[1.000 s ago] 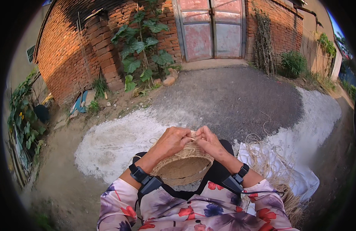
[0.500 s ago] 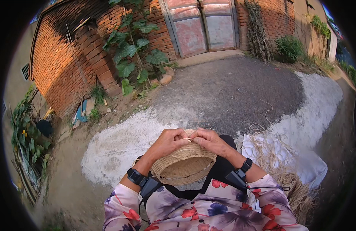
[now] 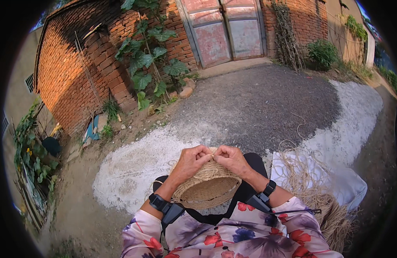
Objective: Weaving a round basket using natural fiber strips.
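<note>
A tan woven basket [image 3: 203,185] rests on my lap, its round opening tilted toward me. My left hand [image 3: 192,161] is closed at the basket's far side, thumb and fingers pinched on the woven strand there. Close beside it, my right hand [image 3: 231,160] pinches the same spot, the two sets of fingertips nearly meeting. What lies between the fingertips is mostly hidden; it looks like a thin cord of the basket's own weave. A loose strand shows along the wall below the left hand.
On my right, a heap of loose tan cord [image 3: 331,215] spills over a white sack [image 3: 349,185]. One strand trails onto the dark gravel [image 3: 250,107]. Ahead stand a brick wall [image 3: 78,64], a climbing plant [image 3: 142,60] and a faded red metal gate [image 3: 211,38].
Both hands stay pinched at the basket's far side; the fingertips have shifted slightly and the right fingers are curled more tightly. The view has moved a little.
</note>
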`<state>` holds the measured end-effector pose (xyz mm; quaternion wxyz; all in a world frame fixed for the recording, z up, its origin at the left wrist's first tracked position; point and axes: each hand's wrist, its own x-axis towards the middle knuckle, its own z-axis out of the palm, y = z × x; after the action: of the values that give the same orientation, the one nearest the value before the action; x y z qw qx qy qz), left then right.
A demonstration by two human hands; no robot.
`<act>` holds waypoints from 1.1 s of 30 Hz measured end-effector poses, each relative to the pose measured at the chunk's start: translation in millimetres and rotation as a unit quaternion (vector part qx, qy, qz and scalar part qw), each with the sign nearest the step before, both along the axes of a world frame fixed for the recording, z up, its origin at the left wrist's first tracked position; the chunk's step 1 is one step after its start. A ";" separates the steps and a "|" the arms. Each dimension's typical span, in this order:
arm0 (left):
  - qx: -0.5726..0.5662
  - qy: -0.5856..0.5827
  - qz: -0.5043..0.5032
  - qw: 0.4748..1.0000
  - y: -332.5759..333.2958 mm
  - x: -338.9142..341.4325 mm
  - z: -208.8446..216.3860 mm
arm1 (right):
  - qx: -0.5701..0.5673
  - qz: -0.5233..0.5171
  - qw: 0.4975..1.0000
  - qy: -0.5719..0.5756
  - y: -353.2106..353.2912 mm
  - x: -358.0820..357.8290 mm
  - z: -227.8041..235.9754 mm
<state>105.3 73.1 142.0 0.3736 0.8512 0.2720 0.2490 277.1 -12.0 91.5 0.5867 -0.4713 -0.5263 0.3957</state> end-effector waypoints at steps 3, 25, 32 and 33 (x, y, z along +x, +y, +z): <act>0.015 0.037 -0.002 0.999 -0.4 0.1 4.2 | -0.005 -0.031 0.999 -0.028 -0.1 -2.2 1.1; -0.090 0.061 -0.021 0.994 5.0 5.2 12.0 | -0.027 0.018 0.999 0.036 0.1 1.7 2.1; 0.040 0.032 0.027 0.998 1.8 10.2 1.5 | -0.019 0.017 1.000 0.009 1.3 1.9 -0.6; 0.044 0.044 0.034 0.998 0.0 11.1 2.9 | -0.019 0.016 1.000 0.010 1.5 1.3 0.1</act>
<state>116.3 73.2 144.9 0.3151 0.8670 0.3056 0.2358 278.4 -10.5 91.6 0.5760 -0.4702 -0.5204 0.4199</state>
